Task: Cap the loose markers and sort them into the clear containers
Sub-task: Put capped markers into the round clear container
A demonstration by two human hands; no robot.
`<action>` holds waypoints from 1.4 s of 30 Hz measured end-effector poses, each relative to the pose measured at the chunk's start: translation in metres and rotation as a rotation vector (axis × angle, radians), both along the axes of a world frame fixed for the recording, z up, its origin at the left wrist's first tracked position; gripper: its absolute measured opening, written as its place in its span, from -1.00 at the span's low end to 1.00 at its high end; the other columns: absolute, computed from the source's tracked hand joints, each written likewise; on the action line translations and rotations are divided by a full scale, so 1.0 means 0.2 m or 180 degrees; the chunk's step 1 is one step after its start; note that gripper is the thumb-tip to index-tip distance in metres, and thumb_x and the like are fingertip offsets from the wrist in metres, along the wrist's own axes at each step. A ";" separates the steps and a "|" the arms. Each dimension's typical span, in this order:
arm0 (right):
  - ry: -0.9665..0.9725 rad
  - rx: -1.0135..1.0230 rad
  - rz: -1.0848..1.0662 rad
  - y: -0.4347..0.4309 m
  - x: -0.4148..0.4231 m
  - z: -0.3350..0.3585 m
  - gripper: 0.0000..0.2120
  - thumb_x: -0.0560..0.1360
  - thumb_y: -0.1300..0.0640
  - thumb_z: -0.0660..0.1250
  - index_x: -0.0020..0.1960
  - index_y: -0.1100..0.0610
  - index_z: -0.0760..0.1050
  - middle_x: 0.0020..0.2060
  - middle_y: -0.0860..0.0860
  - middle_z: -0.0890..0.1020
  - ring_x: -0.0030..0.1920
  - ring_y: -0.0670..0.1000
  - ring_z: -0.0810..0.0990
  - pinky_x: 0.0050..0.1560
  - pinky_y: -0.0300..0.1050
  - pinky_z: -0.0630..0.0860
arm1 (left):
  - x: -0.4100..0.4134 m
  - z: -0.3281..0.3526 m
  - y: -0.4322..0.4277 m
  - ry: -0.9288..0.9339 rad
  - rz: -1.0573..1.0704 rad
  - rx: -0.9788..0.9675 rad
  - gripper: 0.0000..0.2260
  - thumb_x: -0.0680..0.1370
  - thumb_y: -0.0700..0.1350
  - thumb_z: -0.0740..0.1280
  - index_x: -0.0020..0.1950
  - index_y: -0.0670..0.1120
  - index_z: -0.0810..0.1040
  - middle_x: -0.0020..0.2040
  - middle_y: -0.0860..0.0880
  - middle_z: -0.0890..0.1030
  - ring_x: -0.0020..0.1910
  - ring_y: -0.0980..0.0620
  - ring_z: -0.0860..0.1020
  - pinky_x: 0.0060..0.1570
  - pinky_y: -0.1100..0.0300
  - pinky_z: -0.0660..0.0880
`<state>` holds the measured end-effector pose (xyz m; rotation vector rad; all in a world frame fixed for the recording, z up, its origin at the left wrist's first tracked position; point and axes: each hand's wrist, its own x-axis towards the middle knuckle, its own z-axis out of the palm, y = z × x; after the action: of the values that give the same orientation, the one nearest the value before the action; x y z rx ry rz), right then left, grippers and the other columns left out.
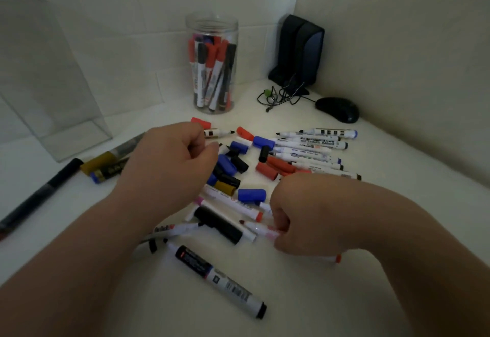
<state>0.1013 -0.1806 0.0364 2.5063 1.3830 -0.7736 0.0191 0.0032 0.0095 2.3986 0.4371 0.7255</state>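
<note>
My right hand (299, 214) grips an uncapped white marker with a red tip (261, 229), which lies low over the white table. My left hand (172, 167) hovers with curled fingers over a pile of loose caps (228, 169) in blue, black and gold; nothing shows between its fingers. A blue cap (252, 194) and red caps (266, 171) lie between the hands. Several uncapped markers (313, 145) lie in a row at the right. A round clear jar (212, 19) at the back holds several capped markers. A clear box (53, 84) stands at the left.
A large black-capped marker (220, 278) lies near the front. Dark and gold markers (103, 164) lie at the left beside the box. A black speaker (299, 50), tangled cables (283, 95) and a black mouse (336, 108) occupy the back right corner by the walls.
</note>
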 end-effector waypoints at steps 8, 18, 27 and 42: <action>0.0717 0.2063 -0.1062 -0.26 0.27 0.16 -0.86 0.44 0.20 0.43 -0.29 0.05 0.61 -0.47 -0.04 0.61 -0.51 -0.19 0.47 -0.43 -0.37 0.38 | 0.10 0.01 -0.07 0.0810 -0.1201 0.1011 -0.74 0.62 -0.02 0.23 0.28 0.17 0.54 0.18 0.25 0.51 0.21 0.23 0.39 0.33 0.17 0.36; 0.0353 0.2659 -0.1369 -0.24 0.40 0.04 -0.85 0.49 0.17 0.39 -0.25 0.08 0.58 -0.58 -0.15 0.49 -0.54 -0.21 0.39 -0.39 -0.29 0.38 | 0.40 0.08 -0.24 0.2207 -0.1273 0.1808 -0.75 0.67 -0.10 0.22 0.28 0.07 0.59 0.21 -0.01 0.58 0.18 -0.02 0.53 0.26 0.06 0.47; 0.0770 0.2929 -0.1405 -0.24 0.39 0.03 -0.82 0.59 0.17 0.25 -0.18 0.16 0.48 -0.41 -0.09 0.56 -0.44 -0.16 0.48 -0.35 -0.30 0.44 | 0.38 0.12 -0.23 0.2288 -0.1109 0.0907 -0.79 0.65 -0.07 0.28 0.26 0.07 0.58 0.17 0.06 0.58 0.10 0.06 0.56 0.08 0.28 0.42; 0.1626 0.2802 -0.0816 -0.17 0.26 0.04 -0.90 0.57 -0.04 0.26 0.02 -0.19 0.54 -0.52 -0.02 0.44 -0.51 -0.06 0.32 -0.48 -0.30 0.30 | 0.04 0.04 0.01 -0.0453 -0.0989 -0.3708 -0.75 0.36 -0.30 0.38 0.01 -0.18 0.69 -0.03 -0.15 0.73 -0.05 0.03 0.70 -0.15 0.31 0.59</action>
<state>0.1524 -0.2148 0.0447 3.3627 1.9035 -1.0886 0.0267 0.0054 0.0175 1.2609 0.2865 0.3261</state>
